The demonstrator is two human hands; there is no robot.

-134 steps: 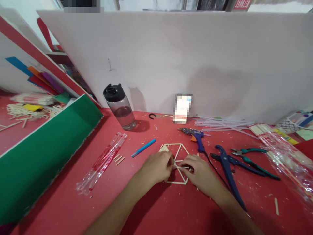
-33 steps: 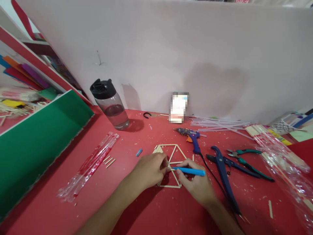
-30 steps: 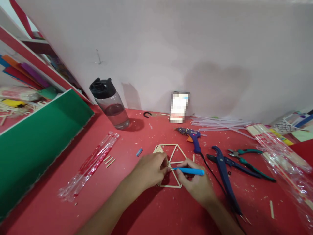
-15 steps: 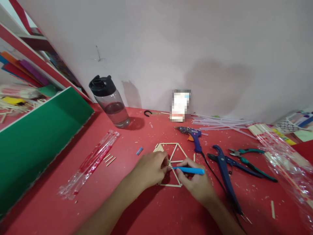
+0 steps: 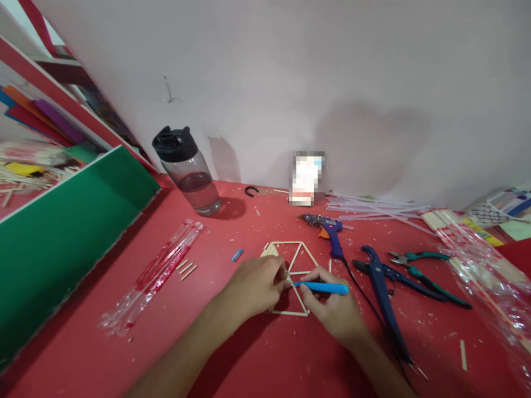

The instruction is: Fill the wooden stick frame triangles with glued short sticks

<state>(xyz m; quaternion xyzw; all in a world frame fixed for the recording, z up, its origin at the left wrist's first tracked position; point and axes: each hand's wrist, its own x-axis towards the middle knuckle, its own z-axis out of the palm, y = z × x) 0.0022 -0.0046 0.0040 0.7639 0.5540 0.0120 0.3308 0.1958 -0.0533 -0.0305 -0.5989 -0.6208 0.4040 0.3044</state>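
A hexagonal frame of thin wooden sticks (image 5: 286, 242) lies on the red table, with spokes meeting in its middle and a filled-in section of sticks at its upper left. My left hand (image 5: 258, 283) rests over the frame's left side, thumb and forefinger pinched at the hub where the spokes meet. My right hand (image 5: 329, 309) grips a slim blue-handled tool (image 5: 326, 287) like a pen, its thin tip touching the hub beside my left fingertips. The fingers hide part of the hub and the frame's left edge.
Right of the frame lie a hot glue gun (image 5: 329, 229) with its cord, a blue cutter (image 5: 379, 282) and green-handled pliers (image 5: 415, 257). At left are a water bottle (image 5: 194, 188), plastic wrappers (image 5: 157, 276), short sticks (image 5: 188, 272) and a green panel (image 5: 83, 232). A phone (image 5: 306, 179) leans on the wall.
Almost nothing differs. Both hands stay at the hub, and the blue tool's tip has barely shifted; the whole view has moved very slightly.
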